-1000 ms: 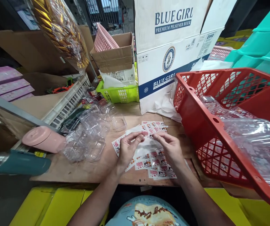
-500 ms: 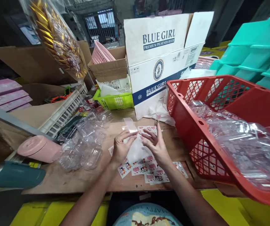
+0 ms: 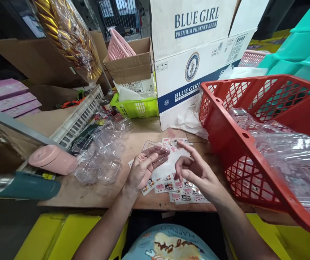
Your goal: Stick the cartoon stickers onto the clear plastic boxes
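My left hand (image 3: 144,168) holds a clear plastic box piece (image 3: 156,147), thumb on the near side and fingers beneath. My right hand (image 3: 198,173) is just to the right, its index finger stretched out and the others loosely bent. Something small and dark shows at that fingertip, too small to make out. Beneath both hands lie sticker sheets (image 3: 168,186) with cartoon cats and pink print, around a blank white sheet (image 3: 172,162). Left of my left hand lies a heap of clear plastic box pieces (image 3: 110,169).
A red crate (image 3: 225,144) full of clear plastic boxes (image 3: 287,151) stands at the right. Behind are a white carton (image 3: 182,76) and a lime-green basket (image 3: 135,106). A pink cup (image 3: 52,159) and a teal flask (image 3: 30,186) lie at left.
My left hand has turned palm up with the clear box piece on its fingers. My right hand has moved right, away from it, and its fingers have bent except the index. The view has shifted.
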Demonstrator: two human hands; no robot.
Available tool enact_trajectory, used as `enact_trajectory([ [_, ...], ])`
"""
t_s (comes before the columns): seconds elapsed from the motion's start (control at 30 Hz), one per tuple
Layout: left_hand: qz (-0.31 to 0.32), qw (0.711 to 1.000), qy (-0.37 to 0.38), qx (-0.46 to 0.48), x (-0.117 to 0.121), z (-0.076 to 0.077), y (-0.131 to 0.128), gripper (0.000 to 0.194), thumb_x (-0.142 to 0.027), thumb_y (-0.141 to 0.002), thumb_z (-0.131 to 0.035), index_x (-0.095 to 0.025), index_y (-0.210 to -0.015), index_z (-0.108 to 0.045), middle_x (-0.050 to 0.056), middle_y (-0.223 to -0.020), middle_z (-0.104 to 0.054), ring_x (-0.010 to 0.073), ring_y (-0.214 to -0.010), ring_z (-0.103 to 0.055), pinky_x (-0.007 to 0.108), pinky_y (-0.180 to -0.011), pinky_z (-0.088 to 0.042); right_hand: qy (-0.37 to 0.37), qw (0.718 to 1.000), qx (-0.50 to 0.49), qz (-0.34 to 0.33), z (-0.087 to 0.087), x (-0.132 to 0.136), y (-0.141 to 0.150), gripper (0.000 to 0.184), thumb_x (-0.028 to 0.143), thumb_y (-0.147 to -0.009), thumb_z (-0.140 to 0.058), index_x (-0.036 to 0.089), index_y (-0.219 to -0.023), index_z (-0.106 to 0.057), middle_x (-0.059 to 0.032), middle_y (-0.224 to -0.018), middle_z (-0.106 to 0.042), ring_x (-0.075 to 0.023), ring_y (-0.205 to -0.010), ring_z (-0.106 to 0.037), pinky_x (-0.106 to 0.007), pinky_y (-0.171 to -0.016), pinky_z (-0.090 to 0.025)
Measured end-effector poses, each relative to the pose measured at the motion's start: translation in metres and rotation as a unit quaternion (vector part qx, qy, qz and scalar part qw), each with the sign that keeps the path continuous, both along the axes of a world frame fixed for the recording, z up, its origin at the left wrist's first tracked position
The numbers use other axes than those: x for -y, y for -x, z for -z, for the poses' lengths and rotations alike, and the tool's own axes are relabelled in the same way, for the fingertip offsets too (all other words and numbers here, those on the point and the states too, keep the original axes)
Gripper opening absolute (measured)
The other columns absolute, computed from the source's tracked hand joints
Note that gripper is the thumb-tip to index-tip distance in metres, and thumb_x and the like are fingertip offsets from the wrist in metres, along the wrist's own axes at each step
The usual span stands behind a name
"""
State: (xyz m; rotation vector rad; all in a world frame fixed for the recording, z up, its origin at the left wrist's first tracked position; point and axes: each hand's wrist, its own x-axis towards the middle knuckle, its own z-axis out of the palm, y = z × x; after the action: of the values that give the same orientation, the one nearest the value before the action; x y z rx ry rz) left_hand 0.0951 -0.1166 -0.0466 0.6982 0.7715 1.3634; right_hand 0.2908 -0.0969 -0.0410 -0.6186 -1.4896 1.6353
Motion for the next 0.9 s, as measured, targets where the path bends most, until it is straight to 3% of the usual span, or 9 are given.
enact_trajectory([
  [0.1,-0.004,1.000,-0.006,0.004,0.005,0.006,-0.004,0.028,-0.013,-0.081,-0.068,-0.015,-0.109,-0.070,0.009,-0.113,-0.074,0.0248,-0.111,-0.067,0.043,-0.106,-0.046,0.119,0.983,-0.062,-0.121,0.002,0.015,-0.003,0.069,0.045,-0.089,-0.064,0.028,-0.148,-0.032,0.0018,-0.074,-0.055,-0.0118,-0.055,-0.049,-0.032,-0.060,-0.051],
  [0.27,0.006,0.999,-0.030,-0.034,0.009,0.006,-0.009,0.024,-0.013,-0.082,-0.068,-0.014,-0.105,-0.072,0.010,-0.110,-0.074,0.0242,-0.107,-0.068,0.040,-0.101,-0.049,0.203,0.961,-0.102,-0.157,0.013,0.020,0.000,0.067,0.044,-0.090,-0.064,0.027,-0.145,-0.031,0.0044,-0.070,-0.055,-0.0075,-0.046,-0.047,-0.030,-0.052,-0.054],
  [0.5,-0.012,0.996,-0.019,-0.087,0.011,0.011,-0.009,0.017,-0.014,-0.077,-0.074,-0.015,-0.094,-0.076,0.006,-0.102,-0.076,0.0185,-0.097,-0.069,0.029,-0.092,-0.052,0.248,0.949,-0.109,-0.161,0.013,0.016,0.002,0.059,0.036,-0.093,-0.062,0.026,-0.143,-0.032,0.0060,-0.067,-0.052,-0.0055,-0.046,-0.042,-0.029,-0.049,-0.057],
  [0.9,-0.017,0.995,-0.031,-0.091,0.011,0.023,-0.007,0.021,-0.011,-0.079,-0.071,-0.017,-0.099,-0.075,0.004,-0.101,-0.076,0.0182,-0.099,-0.069,0.028,-0.092,-0.052,0.263,0.948,-0.080,-0.158,0.013,0.011,0.007,0.061,0.037,-0.092,-0.063,0.023,-0.141,-0.031,0.0078,-0.062,-0.049,-0.0056,-0.044,-0.037,-0.029,-0.048,-0.057],
])
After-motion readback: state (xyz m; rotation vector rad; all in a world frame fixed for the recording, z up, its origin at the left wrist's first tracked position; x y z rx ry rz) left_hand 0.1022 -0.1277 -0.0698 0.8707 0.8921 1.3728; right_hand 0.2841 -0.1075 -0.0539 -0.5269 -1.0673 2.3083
